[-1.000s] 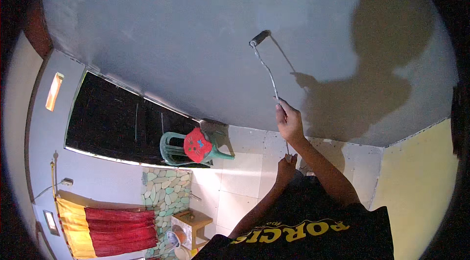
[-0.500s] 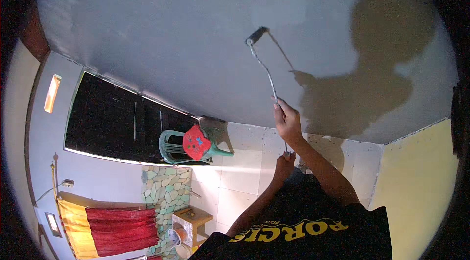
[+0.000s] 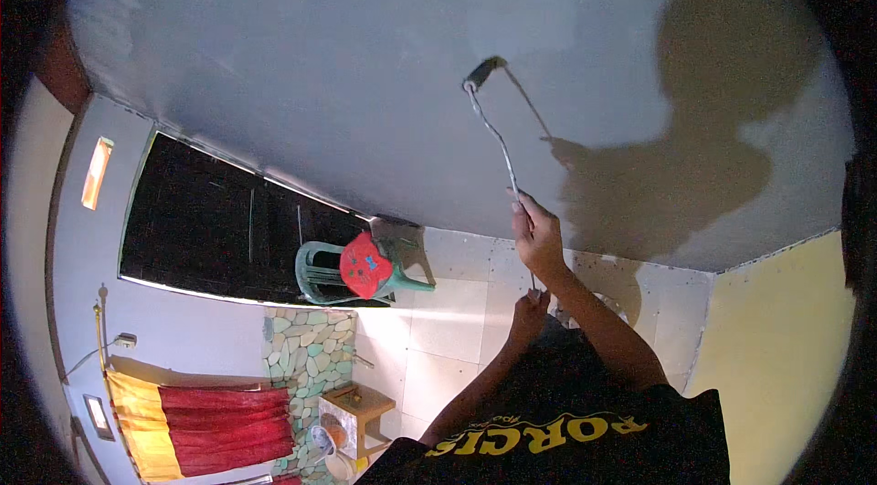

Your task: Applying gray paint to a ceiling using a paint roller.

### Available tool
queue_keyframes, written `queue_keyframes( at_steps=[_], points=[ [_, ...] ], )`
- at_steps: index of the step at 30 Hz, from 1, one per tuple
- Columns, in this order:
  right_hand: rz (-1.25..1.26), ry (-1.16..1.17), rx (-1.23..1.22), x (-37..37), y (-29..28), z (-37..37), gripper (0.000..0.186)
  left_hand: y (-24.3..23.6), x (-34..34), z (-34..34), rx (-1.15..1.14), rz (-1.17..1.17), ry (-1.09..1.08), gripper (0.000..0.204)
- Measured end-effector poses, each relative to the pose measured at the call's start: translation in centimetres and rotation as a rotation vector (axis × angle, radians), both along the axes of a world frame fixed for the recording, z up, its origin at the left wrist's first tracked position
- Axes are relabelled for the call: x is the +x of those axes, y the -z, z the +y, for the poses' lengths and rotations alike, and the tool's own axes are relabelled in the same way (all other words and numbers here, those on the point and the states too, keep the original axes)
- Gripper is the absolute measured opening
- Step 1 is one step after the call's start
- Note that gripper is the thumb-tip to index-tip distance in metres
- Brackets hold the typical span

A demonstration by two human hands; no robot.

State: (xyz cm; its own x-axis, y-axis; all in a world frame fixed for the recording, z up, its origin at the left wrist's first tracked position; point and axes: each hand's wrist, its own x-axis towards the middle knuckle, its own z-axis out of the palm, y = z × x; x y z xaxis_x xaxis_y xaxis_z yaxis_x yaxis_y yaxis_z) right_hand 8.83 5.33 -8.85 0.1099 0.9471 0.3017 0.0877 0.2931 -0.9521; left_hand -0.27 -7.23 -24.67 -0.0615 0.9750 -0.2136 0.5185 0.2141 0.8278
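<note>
A paint roller (image 3: 485, 72) with a dark sleeve and a thin, bent, paint-smeared metal rod rests on or very near the grey wall (image 3: 347, 74). Gripping the rod partway down is my right hand (image 3: 539, 237), its fingers wrapped round it. Below it, close to my dark shirt, my left hand (image 3: 527, 318) is closed round the lower part of the same rod. The bottom end of the handle is hidden behind my hand and shirt. Shadows of my body and the roller fall on the wall to the right.
At the left, a green plastic chair (image 3: 322, 273) with a red cloth (image 3: 365, 266) stands by a dark doorway (image 3: 210, 211). A small wooden table (image 3: 365, 401) and a red-and-yellow curtain (image 3: 224, 430) are lower left. A yellow wall (image 3: 776, 330) borders the right side, above pale floor tiles (image 3: 448, 321).
The roller has shifted slightly down and to the right along the wall, and my right hand has lowered a little with it. Both hands keep their hold.
</note>
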Motion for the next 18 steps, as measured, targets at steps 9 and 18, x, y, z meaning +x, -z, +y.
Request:
queue_keyframes(
  at_steps=[9, 18],
  points=[
    [-0.031, 0.039, 0.021, 0.6, -0.5, -0.3, 0.029, -1.0, 0.5, 0.8, -0.152, -0.129, -0.031, 0.038],
    [-0.032, 0.048, 0.022, 0.1, 0.3, -0.3, 0.03, 1.0, 0.3, -0.5, -0.167, -0.136, -0.065, 0.042]
  ],
)
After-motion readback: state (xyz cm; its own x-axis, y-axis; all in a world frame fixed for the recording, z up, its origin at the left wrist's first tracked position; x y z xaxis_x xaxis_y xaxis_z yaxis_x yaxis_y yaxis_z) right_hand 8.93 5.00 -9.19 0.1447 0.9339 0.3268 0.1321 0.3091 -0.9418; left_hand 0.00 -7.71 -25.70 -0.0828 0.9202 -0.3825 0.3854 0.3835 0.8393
